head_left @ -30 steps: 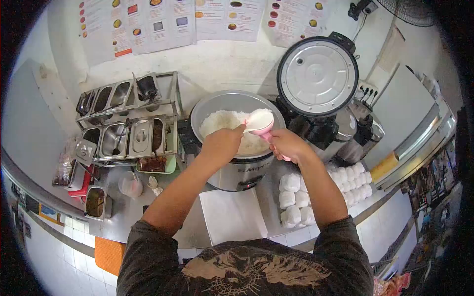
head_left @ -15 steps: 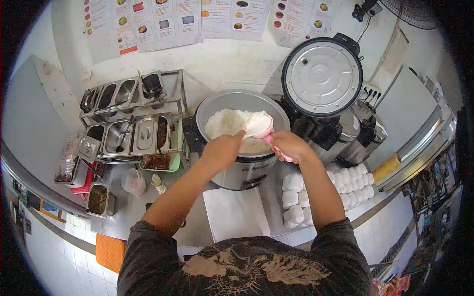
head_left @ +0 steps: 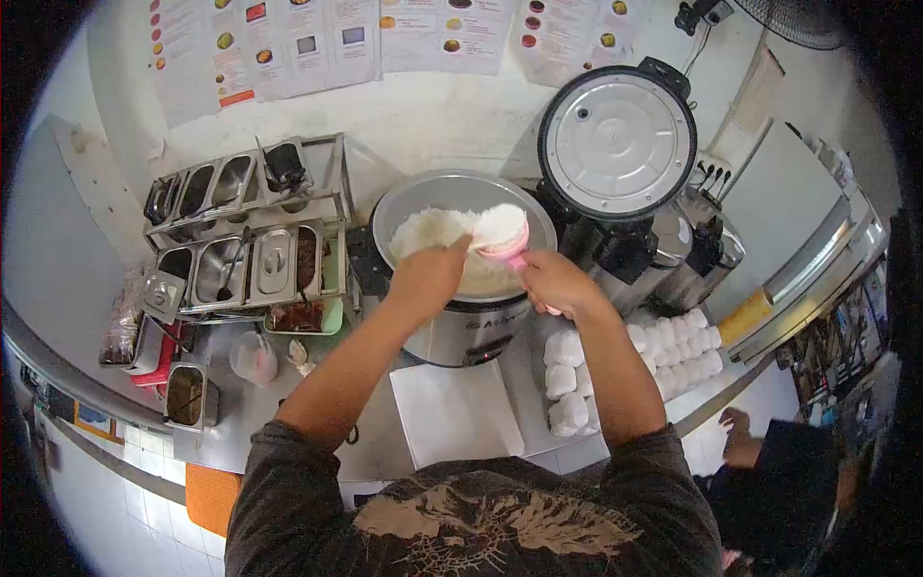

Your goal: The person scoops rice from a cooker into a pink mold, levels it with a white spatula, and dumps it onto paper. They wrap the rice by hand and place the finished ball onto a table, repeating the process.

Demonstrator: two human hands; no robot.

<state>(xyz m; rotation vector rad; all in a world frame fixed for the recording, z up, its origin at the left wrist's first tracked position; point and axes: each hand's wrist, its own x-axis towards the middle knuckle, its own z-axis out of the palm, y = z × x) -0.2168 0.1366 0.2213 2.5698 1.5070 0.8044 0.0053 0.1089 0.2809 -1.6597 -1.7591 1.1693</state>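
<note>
Your right hand is clamped around the handle of the pink rice scoop, which sits over the near rim of the open rice cooker. Compared with a second ago, the heap of rice in the scoop looks rounder and fuller, and your left hand has slid closer, its fingertips pressed against the mound; whether they pinch anything you cannot tell. That suggests the portion is being shaped. White paper lies in front of the cooker, wrapped white parcels just to its right.
</note>
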